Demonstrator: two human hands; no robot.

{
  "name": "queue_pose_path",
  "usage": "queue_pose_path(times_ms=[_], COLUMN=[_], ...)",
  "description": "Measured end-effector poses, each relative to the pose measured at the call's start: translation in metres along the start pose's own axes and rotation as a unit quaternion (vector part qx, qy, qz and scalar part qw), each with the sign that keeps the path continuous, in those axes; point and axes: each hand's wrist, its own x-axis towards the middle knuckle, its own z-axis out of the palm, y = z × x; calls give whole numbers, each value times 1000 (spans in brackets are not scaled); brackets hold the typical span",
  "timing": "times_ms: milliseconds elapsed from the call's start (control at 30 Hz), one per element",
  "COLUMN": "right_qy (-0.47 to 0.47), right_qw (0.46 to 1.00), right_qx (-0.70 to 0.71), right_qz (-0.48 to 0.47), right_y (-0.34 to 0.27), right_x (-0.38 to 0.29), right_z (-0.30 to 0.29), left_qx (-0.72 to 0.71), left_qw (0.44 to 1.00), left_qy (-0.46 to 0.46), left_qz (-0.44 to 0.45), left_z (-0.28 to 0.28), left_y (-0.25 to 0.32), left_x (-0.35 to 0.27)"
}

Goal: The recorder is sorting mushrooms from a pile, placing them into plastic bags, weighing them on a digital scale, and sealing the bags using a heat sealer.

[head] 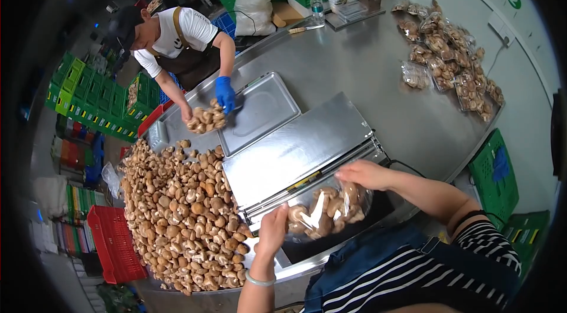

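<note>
A clear plastic pack of brown mushrooms (327,213) hangs between my two hands, in front of the metal wrapping machine (297,149). My left hand (273,229) grips the film at the pack's left side. At the upper right edge of the pack, my right hand (361,174) pinches the film near the machine's bar. The pack bulges with mushrooms, and light glares off its film. A large heap of loose mushrooms (186,220) lies on the steel table (390,47), left of the machine.
Across the table a co-worker (177,43), with one blue glove, holds mushrooms beside a metal tray (261,109). Several packed mushroom bags (443,51) lie at the far right. A knife (305,28) rests near the back edge. A red crate (116,244) stands at the left, green crates (496,175) at the right.
</note>
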Motion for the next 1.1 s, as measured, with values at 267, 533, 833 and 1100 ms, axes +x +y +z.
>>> queue_pose_path(times_ms=[267,533,833,1100], right_qy=[121,214,337,604], right_qw=[978,975,864,781], right_qx=[-170,16,370,-40], right_qz=[1,55,51,153], right_y=[125,146,131,270], right_x=[-43,-73,-188,-141], right_z=[63,89,58,145], left_qx=[272,34,165,393], left_qw=[947,972,946,829], left_qy=[106,198,208,24], left_qz=[135,118,186,397], left_z=[72,90,69,153], left_y=[-109,-147,-130,-127], left_x=[-10,-50,-45,33])
